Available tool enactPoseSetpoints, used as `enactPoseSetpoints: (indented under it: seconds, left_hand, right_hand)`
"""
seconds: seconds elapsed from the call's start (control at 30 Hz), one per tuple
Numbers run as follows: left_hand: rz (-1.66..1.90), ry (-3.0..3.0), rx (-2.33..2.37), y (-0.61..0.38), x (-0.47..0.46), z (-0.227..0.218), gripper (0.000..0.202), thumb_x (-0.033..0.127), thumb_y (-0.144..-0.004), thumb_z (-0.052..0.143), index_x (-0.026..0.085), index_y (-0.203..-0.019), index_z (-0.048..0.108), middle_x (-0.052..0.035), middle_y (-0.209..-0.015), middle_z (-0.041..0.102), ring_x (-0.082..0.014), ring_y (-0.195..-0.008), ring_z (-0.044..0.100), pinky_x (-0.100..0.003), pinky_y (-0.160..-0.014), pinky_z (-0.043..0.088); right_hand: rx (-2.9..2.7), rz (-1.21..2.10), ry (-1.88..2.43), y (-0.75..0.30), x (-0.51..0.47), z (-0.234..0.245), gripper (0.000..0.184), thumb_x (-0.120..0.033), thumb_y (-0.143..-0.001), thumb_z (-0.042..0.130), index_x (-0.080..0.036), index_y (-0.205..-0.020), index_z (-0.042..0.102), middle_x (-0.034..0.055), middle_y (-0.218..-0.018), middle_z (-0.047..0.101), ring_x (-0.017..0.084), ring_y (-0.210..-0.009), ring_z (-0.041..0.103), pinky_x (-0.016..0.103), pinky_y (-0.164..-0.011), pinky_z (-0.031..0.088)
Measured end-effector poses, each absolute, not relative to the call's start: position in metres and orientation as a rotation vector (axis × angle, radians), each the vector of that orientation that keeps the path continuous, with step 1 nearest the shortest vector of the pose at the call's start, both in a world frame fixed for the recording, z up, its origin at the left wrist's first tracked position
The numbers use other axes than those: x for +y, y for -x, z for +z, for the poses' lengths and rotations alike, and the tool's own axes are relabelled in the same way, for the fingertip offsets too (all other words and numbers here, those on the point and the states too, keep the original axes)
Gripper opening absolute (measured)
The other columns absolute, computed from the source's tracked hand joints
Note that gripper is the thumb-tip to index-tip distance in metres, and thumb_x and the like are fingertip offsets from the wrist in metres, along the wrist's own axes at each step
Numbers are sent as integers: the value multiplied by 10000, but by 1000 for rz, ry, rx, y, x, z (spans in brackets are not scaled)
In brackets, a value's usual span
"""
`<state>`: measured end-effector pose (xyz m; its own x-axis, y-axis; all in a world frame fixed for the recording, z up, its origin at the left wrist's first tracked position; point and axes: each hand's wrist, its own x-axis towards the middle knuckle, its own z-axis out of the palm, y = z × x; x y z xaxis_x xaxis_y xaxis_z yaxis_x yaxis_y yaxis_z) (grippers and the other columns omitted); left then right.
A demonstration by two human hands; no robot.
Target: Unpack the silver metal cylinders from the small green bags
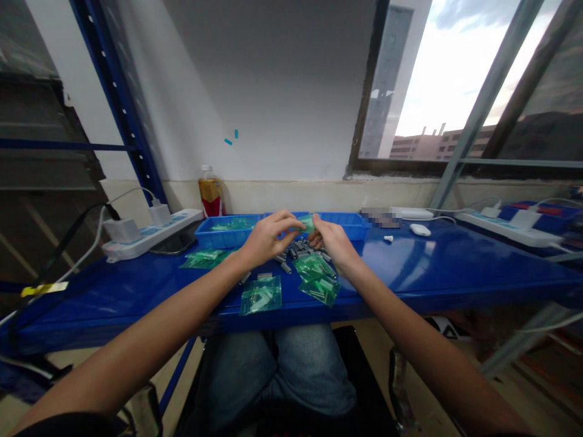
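Note:
Between my two hands, above the middle of the table, is a small green plastic bag [308,224]. My right hand [334,241] grips it from the right with thumb and fingers. The fingertips of my left hand [272,238] pinch at its left edge. Beneath the hands lies a pile of small grey metal cylinders [300,247]. Just in front of the pile, filled green bags [319,280] overlap one another. Another filled green bag [261,295] lies near the table's front edge, and more green bags [206,259] rest left of my left wrist.
Blue bins [223,238] line the back of the blue table [410,273], the left one holding green bags. A bottle [210,192] stands behind them. Power strips [152,233] with cables sit left and right. A phone [175,243], an earbud [388,238] and a white case [419,230] lie there too.

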<state>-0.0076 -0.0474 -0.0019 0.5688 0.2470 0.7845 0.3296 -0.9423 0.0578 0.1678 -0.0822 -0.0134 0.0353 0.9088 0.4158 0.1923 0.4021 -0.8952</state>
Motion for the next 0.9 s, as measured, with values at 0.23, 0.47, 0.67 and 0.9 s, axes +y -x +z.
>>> enactPoseSetpoints:
  seconds: [0.23, 0.47, 0.67, 0.9]
  left_hand:
    - [-1280, 2980, -798, 4, -47, 0, 330, 439, -883, 489, 163, -923, 664, -65, -904, 638, -168, -816, 590, -291, -731, 474]
    - [-1751, 3029, -1467, 8, -37, 2, 534, 612, -825, 447, 138, -619, 583, -11, -549, 549, -123, -526, 504, -239, -531, 391]
    - [-1808, 2741, -1204, 7, -42, 3, 387, 458, -869, 466, 154, -643, 548, 23, -560, 490, -109, -545, 464, -229, -542, 364]
    - [-1377, 2567, -667, 3, -52, -4, 188, 309, -897, 524, 164, -801, 596, -24, -757, 590, -135, -717, 537, -253, -670, 428]
  right_hand:
    - [-1659, 108, 1020, -170, -87, -17, 223, -322, -848, 524, -159, -811, 671, 16, -687, 528, 139, -629, 481, 280, -610, 388]
    - [-1863, -274, 923, -167, -90, -23, 303, -166, -835, 506, -197, -1072, 691, 68, -841, 535, 193, -820, 522, 344, -773, 458]
    - [-1707, 195, 979, -166, -84, -20, 298, -234, -768, 587, -176, -1043, 687, 75, -935, 599, 176, -839, 576, 314, -737, 480]
    - [-1447, 883, 990, -168, -81, -14, 479, -603, -765, 557, -143, -699, 672, 55, -690, 627, 147, -660, 544, 283, -633, 415]
